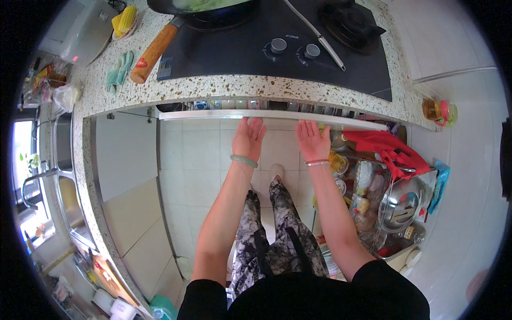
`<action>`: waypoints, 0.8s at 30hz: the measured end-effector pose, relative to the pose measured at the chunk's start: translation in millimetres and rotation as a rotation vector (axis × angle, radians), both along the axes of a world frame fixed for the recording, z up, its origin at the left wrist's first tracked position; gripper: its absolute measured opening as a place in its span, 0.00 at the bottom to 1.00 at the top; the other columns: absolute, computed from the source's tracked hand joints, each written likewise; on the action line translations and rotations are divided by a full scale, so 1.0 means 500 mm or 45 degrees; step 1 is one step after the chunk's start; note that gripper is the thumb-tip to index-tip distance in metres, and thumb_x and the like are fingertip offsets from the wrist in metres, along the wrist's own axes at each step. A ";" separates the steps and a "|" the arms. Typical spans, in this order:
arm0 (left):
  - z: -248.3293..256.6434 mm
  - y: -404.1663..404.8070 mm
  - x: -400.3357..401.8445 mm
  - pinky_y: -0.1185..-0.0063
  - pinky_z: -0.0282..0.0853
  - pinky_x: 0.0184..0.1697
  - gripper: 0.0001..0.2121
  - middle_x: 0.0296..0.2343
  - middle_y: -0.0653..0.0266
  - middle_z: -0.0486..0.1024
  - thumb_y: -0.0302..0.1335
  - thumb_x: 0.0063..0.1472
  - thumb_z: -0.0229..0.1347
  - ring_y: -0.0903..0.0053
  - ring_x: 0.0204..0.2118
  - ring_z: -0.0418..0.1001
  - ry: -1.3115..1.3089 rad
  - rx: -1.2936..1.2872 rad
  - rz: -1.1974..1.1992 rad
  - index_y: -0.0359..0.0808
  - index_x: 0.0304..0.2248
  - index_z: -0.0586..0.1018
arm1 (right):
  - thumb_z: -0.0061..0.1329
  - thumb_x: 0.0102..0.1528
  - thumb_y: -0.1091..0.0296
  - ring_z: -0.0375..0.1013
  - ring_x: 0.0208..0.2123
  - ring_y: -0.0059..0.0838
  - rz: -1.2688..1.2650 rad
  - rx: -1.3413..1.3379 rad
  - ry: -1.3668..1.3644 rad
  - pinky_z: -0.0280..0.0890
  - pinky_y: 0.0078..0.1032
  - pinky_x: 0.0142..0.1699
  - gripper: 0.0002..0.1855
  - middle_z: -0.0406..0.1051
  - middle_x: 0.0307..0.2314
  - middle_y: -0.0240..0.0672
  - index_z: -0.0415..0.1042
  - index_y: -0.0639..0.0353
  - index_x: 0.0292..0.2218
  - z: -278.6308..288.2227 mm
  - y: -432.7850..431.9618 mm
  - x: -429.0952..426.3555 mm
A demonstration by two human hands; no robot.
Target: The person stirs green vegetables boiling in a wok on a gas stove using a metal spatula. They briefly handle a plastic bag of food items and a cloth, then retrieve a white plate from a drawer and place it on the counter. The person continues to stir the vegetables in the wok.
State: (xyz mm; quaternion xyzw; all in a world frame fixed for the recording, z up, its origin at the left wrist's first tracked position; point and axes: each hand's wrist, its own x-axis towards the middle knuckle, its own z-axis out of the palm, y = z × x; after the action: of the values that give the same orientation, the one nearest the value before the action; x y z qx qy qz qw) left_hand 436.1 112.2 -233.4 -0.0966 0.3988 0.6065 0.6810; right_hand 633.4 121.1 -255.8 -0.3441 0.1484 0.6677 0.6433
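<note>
Both palms face up at the front edge of a drawer [200, 115] under the counter, which is open by a narrow gap showing a row of dishes [240, 105]. My left hand [249, 138], with a green bangle above the wrist, has its fingertips at the drawer's metal edge. To its right, my right hand [313, 140], with a thin bracelet, also touches or nearly touches that edge; its fingertips are partly hidden there. Neither hand holds anything. Above the drawer, a black gas hob [240, 56] carries a wok with a wooden handle [154, 52] and a metal-handled utensil [330, 52].
At the right, a rack holds a red cloth [384, 148], a steel lid [402, 204] and bagged food [366, 188]. A green cloth [119, 72] and a dish of corn [127, 22] lie on the speckled counter [256, 86]. A sink [70, 200] stands at the left.
</note>
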 end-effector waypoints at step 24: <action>0.042 -0.230 0.018 0.67 0.55 0.59 0.19 0.49 0.51 0.59 0.32 0.64 0.44 0.61 0.55 0.57 -0.035 -0.223 -0.043 0.30 0.51 0.61 | 0.40 0.58 0.48 0.60 0.52 0.42 0.372 -0.125 -0.174 0.55 0.39 0.59 0.32 0.61 0.45 0.49 0.58 0.75 0.47 0.082 -0.255 0.062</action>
State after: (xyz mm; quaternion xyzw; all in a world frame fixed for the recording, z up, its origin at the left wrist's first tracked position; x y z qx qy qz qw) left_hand 444.8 -2.7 -212.5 -0.1573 0.4425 0.5565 0.6854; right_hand 664.6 -6.2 -214.7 -0.4378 0.0851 0.7209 0.5305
